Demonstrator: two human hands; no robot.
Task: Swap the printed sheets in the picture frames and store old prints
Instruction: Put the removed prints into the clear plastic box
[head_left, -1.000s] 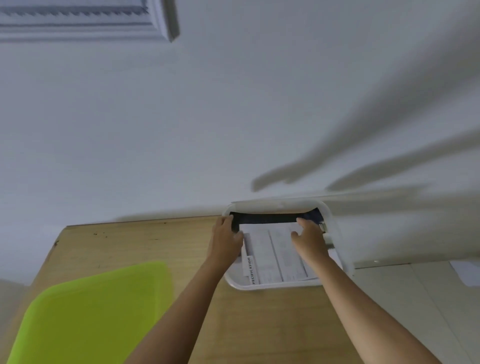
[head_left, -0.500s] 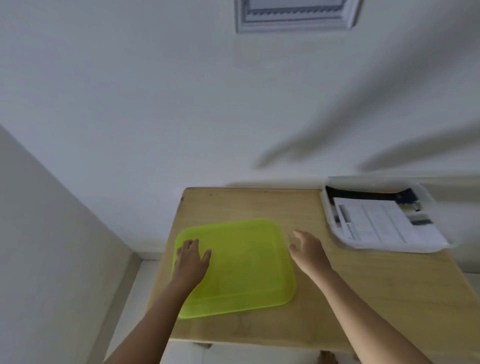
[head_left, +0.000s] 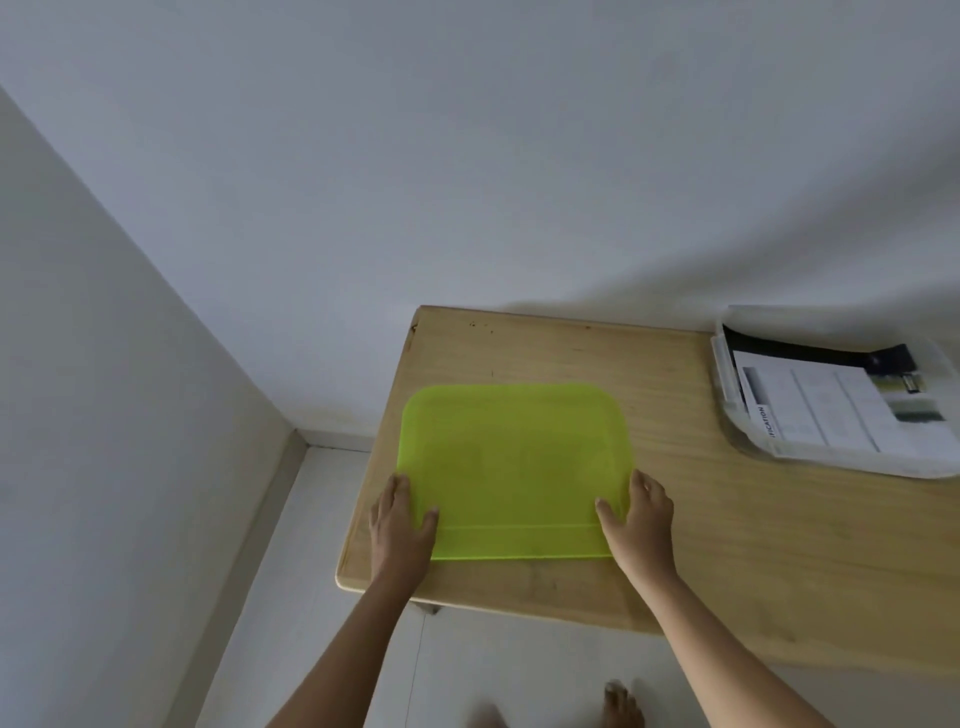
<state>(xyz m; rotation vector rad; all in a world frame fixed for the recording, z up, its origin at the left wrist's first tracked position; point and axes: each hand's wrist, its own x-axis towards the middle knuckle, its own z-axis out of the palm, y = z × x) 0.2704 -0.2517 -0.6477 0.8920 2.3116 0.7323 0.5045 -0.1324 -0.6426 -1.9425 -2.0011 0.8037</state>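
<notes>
A translucent lime-green lid (head_left: 514, 467) lies flat on the left part of the wooden table (head_left: 737, 530). My left hand (head_left: 399, 519) holds its near left edge, thumb on top and fingers down the side. My right hand (head_left: 640, 512) holds the near right edge the same way. At the table's far right stands a clear plastic box (head_left: 720, 364) with printed sheets (head_left: 831, 415) lying in it; a dark print shows under the top white sheet. No picture frame is in view.
The table stands against a white wall, with a room corner and a side wall to the left. Its left and near edges drop to a pale tiled floor (head_left: 498, 670). My toes (head_left: 621, 706) show at the bottom.
Both hands left the printed sheets in the clear box, crossed left to the green lid, and now hold its two near edges. The view swung left and down; the wall frame is out of sight.
</notes>
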